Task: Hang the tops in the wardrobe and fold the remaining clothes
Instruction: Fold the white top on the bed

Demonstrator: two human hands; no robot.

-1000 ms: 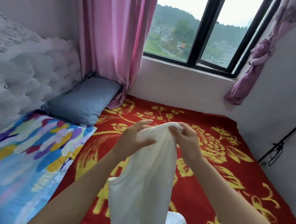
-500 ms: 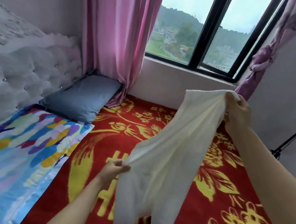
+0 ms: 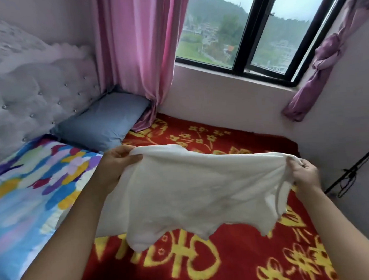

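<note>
A white garment [image 3: 192, 193] is stretched wide across the middle of the frame, held up above a red blanket [image 3: 207, 267] patterned in yellow, its lower edge hanging loose. The left hand [image 3: 116, 164] grips its upper left corner with curled fingers; the right hand [image 3: 305, 174] pinches the opposite corner at centre right. At left lie a multicoloured quilt [image 3: 31, 180] and a blue-grey pillow [image 3: 105, 122] against a tufted headboard [image 3: 26, 84]. Above hangs a pink curtain [image 3: 136, 46] beside a black-framed window [image 3: 248, 29].

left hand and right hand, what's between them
In the head view, the white garment spans between the left hand and the right hand, each gripping one end, above the red blanket.
</note>
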